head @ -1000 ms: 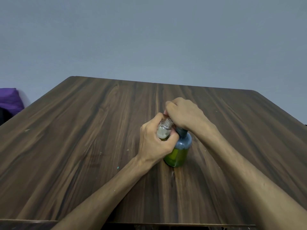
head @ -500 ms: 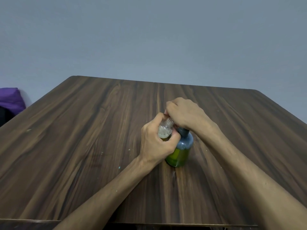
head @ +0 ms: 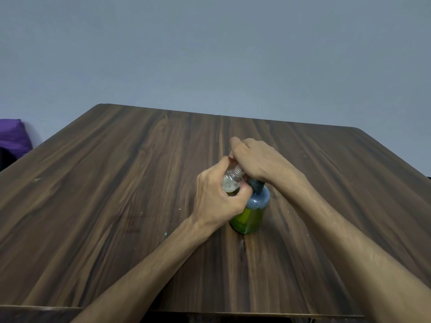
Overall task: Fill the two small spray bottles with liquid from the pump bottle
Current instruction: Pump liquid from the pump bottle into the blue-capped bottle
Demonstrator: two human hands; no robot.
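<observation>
Head view gives us one wooden table [head: 116, 206], and on it, right of centre, one pump bottle [head: 253, 213] standing upright, its lower half green with liquid and its upper part tinted grey. We count one small spray bottle [head: 231, 184] only; the second that the task names is not in sight, nor do we see any loose spray cap.

Our left hand [head: 217, 201] has its fingers and thumb curled round the small spray bottle, holding it tilted with its bare threaded neck angled up toward the pump head. The bottle sits just beside the pump bottle's shoulder, held off the table. Pale foam shows inside it, with a little yellow-green below.

Our right hand [head: 258, 162] lies over the top of the pump bottle and hides the head and spout. Its fingers bend down over the pump; whether they grip it or merely press we cannot tell.

Handling, as we judge it: the small bottle is light, clear, rigid plastic with a narrow mouth, best taken round the body below the threads, leaving the neck free. Any spilled liquid would make it slippery. The pump bottle looks heavier and stable on its broad base, and is best steadied from the top.

A purple object [head: 14, 136] lies beyond the table's left edge.
</observation>
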